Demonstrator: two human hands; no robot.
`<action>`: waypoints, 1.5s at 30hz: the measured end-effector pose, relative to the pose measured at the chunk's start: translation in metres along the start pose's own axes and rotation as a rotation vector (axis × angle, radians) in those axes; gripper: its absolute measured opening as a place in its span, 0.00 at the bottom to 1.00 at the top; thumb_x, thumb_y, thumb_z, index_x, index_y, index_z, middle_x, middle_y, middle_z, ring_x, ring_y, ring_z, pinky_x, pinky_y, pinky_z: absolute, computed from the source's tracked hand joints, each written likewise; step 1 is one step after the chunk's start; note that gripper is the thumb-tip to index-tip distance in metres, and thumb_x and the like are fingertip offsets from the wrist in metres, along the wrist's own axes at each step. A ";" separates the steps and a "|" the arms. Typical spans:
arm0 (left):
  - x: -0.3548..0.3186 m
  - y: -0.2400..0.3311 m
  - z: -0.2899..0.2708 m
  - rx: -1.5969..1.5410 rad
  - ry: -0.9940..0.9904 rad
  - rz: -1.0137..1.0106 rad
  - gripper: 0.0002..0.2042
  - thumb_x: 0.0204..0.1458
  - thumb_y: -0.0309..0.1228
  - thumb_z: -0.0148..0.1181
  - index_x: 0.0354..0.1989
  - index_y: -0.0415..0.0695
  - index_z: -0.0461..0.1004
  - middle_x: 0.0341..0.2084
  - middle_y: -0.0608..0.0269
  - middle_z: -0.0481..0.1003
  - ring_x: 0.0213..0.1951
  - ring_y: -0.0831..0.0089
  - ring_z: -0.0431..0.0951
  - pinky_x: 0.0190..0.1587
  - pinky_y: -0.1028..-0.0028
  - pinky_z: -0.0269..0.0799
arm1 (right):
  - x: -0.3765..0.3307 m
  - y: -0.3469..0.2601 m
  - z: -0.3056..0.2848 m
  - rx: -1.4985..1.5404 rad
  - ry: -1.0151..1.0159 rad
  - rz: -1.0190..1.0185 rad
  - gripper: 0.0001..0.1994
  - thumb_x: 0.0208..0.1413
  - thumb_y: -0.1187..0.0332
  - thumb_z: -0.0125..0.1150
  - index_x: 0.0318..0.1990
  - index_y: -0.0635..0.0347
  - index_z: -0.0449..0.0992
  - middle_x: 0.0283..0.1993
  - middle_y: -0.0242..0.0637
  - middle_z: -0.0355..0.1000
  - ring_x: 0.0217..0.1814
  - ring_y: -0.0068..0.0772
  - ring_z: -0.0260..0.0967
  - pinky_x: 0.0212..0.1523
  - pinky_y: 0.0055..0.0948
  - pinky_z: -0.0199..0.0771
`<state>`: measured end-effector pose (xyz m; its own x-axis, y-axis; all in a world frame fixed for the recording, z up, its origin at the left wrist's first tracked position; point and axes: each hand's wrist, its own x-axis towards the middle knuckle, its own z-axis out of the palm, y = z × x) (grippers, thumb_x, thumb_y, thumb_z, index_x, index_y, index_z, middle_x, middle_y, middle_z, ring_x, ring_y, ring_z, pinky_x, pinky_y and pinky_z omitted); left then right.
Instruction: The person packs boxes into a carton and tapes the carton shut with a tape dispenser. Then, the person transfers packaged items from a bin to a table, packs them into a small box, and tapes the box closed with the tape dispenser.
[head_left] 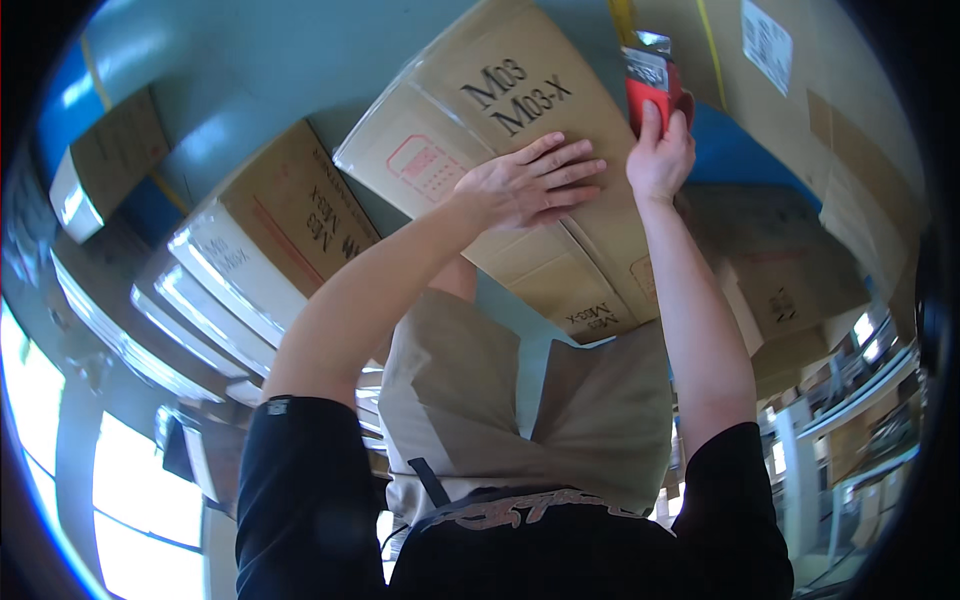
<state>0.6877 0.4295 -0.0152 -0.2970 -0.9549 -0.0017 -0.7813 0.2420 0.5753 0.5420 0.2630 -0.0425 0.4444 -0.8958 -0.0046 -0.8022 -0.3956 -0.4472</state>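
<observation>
A large brown cardboard carton (560,60) stands in front of me, turned at an angle, with black and red printing on its sides. My left hand (530,185) lies flat on it, fingers stretched out and spread across the cardboard. At the carton's right edge, my right hand (662,155) is closed around a red tape dispenser (648,100) with a shiny metal end pointing away from me. The dispenser's lower part is hidden by my fingers and thumb. Whether tape runs from it to the carton I cannot make out.
Stacked cartons (270,215) stand close on my left, with a smaller carton (110,160) beyond them. To the right rise a tall cardboard box (765,110) and a darker carton (790,290). The floor (240,50) is blue-grey with yellow lines. Shelving (800,480) shows behind me at right.
</observation>
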 end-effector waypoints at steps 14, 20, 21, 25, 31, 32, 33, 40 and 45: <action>0.000 0.014 0.011 0.445 -0.225 -0.096 0.26 0.60 0.45 0.50 0.68 0.66 0.57 0.72 0.69 0.50 0.73 0.63 0.43 0.73 0.55 0.31 | -0.197 0.045 -0.147 0.332 0.183 0.286 0.12 0.55 0.63 0.64 0.39 0.62 0.74 0.33 0.46 0.74 0.33 0.52 0.71 0.33 0.39 0.72; 0.036 0.180 0.056 0.060 -0.473 0.260 0.16 0.50 0.29 0.58 0.48 0.50 0.72 0.41 0.64 0.76 0.38 0.58 0.77 0.40 0.55 0.70 | -0.399 0.085 -0.201 0.687 0.396 1.070 0.15 0.61 0.59 0.60 0.35 0.65 0.72 0.27 0.42 0.73 0.28 0.32 0.71 0.29 0.32 0.71; 0.045 0.190 0.080 -0.102 -0.172 0.364 0.20 0.49 0.28 0.61 0.52 0.54 0.70 0.47 0.63 0.74 0.47 0.59 0.75 0.49 0.54 0.69 | -0.409 0.078 -0.194 0.786 0.478 1.191 0.16 0.62 0.57 0.59 0.35 0.65 0.72 0.26 0.38 0.73 0.27 0.25 0.70 0.29 0.30 0.71; 0.093 0.219 0.127 0.177 -0.205 0.378 0.21 0.55 0.39 0.57 0.58 0.57 0.68 0.60 0.63 0.65 0.65 0.60 0.60 0.67 0.53 0.52 | -0.445 0.083 -0.192 0.943 0.562 1.285 0.19 0.66 0.56 0.53 0.39 0.68 0.73 0.29 0.36 0.72 0.30 0.19 0.67 0.31 0.25 0.70; 0.104 0.229 0.143 0.338 -0.274 0.308 0.21 0.59 0.41 0.52 0.61 0.54 0.65 0.65 0.61 0.59 0.69 0.56 0.51 0.71 0.49 0.37 | -0.459 0.082 -0.168 1.048 0.609 1.345 0.16 0.66 0.59 0.53 0.42 0.66 0.72 0.31 0.36 0.73 0.33 0.20 0.66 0.36 0.25 0.70; 0.101 0.227 0.144 0.349 -0.281 0.293 0.22 0.59 0.41 0.52 0.61 0.53 0.64 0.65 0.61 0.58 0.69 0.55 0.51 0.71 0.48 0.37 | -0.451 0.077 -0.165 1.064 0.619 1.356 0.16 0.66 0.59 0.53 0.42 0.66 0.72 0.31 0.36 0.73 0.33 0.20 0.66 0.36 0.25 0.70; 0.099 0.223 0.145 0.361 -0.289 0.307 0.22 0.59 0.41 0.52 0.61 0.53 0.64 0.65 0.61 0.58 0.69 0.55 0.51 0.71 0.48 0.37 | -0.433 0.075 -0.164 1.063 0.631 1.374 0.15 0.65 0.60 0.54 0.43 0.66 0.71 0.33 0.40 0.73 0.36 0.28 0.69 0.38 0.30 0.71; 0.097 0.213 0.146 0.365 -0.244 0.346 0.20 0.59 0.38 0.50 0.60 0.52 0.63 0.64 0.58 0.57 0.69 0.53 0.50 0.71 0.48 0.37 | -0.339 0.116 -0.118 0.616 0.557 1.393 0.15 0.61 0.63 0.57 0.44 0.65 0.62 0.42 0.60 0.73 0.51 0.64 0.66 0.55 0.53 0.60; 0.095 0.216 0.151 0.357 -0.260 0.331 0.22 0.56 0.40 0.55 0.60 0.56 0.64 0.65 0.61 0.57 0.69 0.53 0.49 0.71 0.46 0.36 | -0.301 0.159 -0.079 0.658 0.623 1.272 0.14 0.61 0.65 0.55 0.45 0.65 0.61 0.42 0.57 0.74 0.51 0.64 0.67 0.58 0.51 0.57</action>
<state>0.4079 0.4176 -0.0149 -0.6492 -0.7545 -0.0959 -0.7472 0.6091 0.2660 0.2491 0.4542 -0.0418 -0.7280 -0.5661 -0.3867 -0.1260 0.6649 -0.7362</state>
